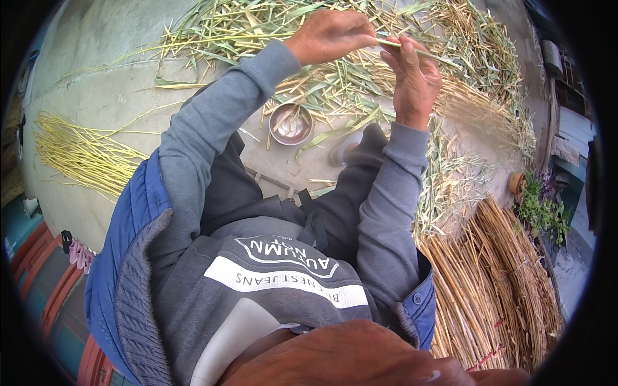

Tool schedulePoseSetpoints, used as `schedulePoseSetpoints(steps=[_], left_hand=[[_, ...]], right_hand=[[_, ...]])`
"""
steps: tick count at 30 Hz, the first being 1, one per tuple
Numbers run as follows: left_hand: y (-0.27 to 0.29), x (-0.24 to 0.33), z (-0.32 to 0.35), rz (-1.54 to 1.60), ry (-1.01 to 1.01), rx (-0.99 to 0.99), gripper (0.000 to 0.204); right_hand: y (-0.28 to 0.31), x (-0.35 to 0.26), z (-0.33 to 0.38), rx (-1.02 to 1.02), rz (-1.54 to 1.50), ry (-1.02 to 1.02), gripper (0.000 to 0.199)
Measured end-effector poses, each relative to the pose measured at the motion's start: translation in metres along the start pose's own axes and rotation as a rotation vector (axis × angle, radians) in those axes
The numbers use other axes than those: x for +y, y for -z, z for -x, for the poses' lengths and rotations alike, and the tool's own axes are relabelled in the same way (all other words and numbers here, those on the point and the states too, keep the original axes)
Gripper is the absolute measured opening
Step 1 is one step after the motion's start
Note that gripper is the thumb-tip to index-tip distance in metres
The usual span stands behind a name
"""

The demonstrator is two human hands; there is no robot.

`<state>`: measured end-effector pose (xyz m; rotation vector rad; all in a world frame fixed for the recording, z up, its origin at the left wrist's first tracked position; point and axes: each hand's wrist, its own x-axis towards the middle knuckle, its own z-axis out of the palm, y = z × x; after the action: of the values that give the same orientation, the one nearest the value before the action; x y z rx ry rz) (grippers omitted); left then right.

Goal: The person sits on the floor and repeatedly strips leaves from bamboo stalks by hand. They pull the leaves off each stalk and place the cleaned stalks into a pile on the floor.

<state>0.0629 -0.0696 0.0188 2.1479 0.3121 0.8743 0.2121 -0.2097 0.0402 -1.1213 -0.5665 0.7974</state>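
Note:
Both hands are raised out in front of me on one thin green reed stalk (439, 58). My left hand (331, 37) is closed, pinching the stalk between thumb and fingers. My right hand (415, 80) grips it farther right with thumb and fingertips, and the stalk's end sticks out past that hand. Below and behind the hands lies a wide heap of cut green and straw-coloured stalks and leaves (225, 32). On the floor between my legs stands a round metal bowl (291, 124); its contents are hard to make out.
A fanned pile of slim yellow-green stalks (90, 154) lies at the left. Thick bundles of dry brown reeds (496, 289), tied with red string, lie at the lower right. Beyond them is a green plant (544, 202). Pink gloves (80, 256) hang at the left edge.

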Motion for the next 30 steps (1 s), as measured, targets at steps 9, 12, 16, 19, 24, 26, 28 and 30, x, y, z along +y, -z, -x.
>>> schedulePoseSetpoints(steps=[9,12,16,19,24,26,28,30], left_hand=[[0.002,-0.006,0.000,-0.026,-0.038,0.035,0.017],[0.004,-0.006,0.002,0.170,0.248,-0.055,0.012],[0.009,-0.014,0.000,0.591,0.383,-0.159,0.016],[0.017,-0.022,-0.001,0.560,0.390,-0.267,0.015],[0.028,-0.028,0.003,0.693,0.416,-0.395,0.012],[0.029,-0.027,0.004,0.699,0.433,-0.399,0.012],[0.029,-0.026,0.005,0.733,0.403,-0.383,0.012],[0.029,-0.025,0.005,0.592,0.358,-0.320,0.013]], right_hand=[[0.000,0.004,-0.003,0.240,0.018,0.013,0.030],[0.000,-0.001,0.000,0.126,-0.020,0.094,0.030],[0.001,-0.013,0.007,-0.015,0.004,0.104,0.029],[0.004,-0.023,0.012,-0.146,0.039,0.097,0.033],[0.003,-0.029,0.019,-0.281,0.083,0.127,0.033],[0.000,-0.028,0.020,-0.267,0.092,0.138,0.032],[-0.004,-0.025,0.020,-0.206,0.091,0.122,0.031],[-0.008,-0.020,0.021,-0.090,0.082,0.075,0.031]])
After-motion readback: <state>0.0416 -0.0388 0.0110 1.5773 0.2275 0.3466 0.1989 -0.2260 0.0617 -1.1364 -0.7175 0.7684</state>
